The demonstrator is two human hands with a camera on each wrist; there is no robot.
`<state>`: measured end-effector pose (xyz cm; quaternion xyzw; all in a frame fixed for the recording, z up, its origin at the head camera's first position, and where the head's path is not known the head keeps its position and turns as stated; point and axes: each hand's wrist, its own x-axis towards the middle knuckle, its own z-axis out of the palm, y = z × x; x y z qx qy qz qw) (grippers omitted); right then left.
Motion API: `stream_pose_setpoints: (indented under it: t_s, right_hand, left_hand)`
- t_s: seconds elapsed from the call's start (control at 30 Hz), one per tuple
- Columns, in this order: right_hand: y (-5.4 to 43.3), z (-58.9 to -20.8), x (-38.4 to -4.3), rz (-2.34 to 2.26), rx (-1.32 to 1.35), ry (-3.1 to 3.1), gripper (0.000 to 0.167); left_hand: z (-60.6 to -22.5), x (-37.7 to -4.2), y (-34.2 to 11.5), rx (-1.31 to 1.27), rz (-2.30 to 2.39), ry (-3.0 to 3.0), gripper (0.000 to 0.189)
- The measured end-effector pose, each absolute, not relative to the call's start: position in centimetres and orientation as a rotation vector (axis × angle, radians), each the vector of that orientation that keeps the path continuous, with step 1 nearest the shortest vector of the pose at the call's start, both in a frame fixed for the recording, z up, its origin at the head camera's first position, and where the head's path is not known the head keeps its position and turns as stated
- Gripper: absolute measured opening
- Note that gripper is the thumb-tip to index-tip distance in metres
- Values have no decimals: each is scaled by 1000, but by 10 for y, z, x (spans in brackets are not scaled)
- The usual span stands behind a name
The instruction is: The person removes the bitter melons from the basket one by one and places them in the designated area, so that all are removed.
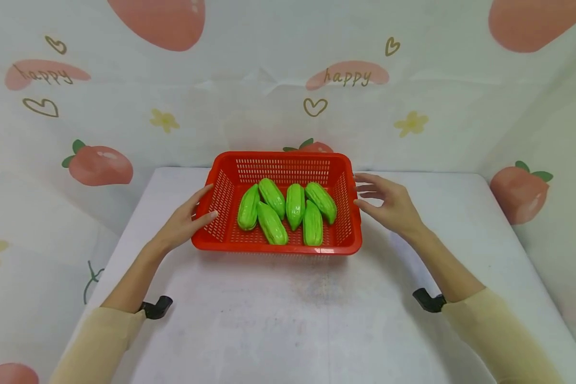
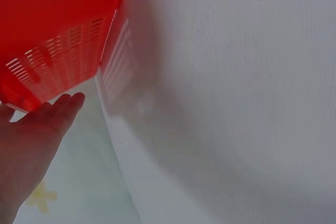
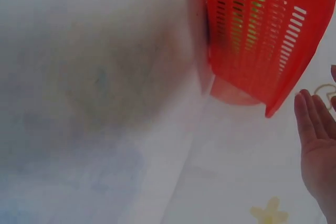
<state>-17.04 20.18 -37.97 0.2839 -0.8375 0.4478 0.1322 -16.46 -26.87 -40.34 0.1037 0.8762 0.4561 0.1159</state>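
Note:
A red plastic basket (image 1: 278, 248) with slotted walls stands on the white table. Several bright green, ridged vegetables that look like bitter melons (image 1: 295, 207) lie inside it. At the basket's left end, my left hand (image 1: 182, 221) touches the rim, its thumb and index finger reaching over the edge. In the left wrist view, the left fingers (image 2: 63, 109) extend straight below the rim. My right hand (image 1: 389, 200) is beside the right end, fingers spread towards the rim. A small gap separates the right fingers (image 3: 311, 111) from the basket in the right wrist view.
The white tabletop (image 1: 269, 320) extends in front of the basket and to both sides. Close behind the basket hangs a pale cloth (image 1: 249, 101) printed with fruit, hearts and flowers. Black wrist straps (image 1: 157, 308) show at both sleeves.

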Motion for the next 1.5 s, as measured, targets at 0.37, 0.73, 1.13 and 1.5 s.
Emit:
stream_pose_setpoints:
  t_s: [0.37, 0.73, 1.13, 1.5]
  right_hand:
    - [177, -393, -191, 1355, 808, -2581, 55]
    - [152, -389, -204, 1342, 807, -2701, 54]
    - [121, -383, -217, 1326, 815, -2878, 57]
    - [102, -392, -229, 1227, 819, -3008, 60]
  left_hand:
    - [-411, -163, -262, 290, 1314, 2568, 83]
    - [-411, -164, -260, 283, 1308, 2559, 90]
    - [-411, -163, -261, 282, 1326, 2554, 89]
    - [-413, -165, -260, 309, 1332, 2556, 89]
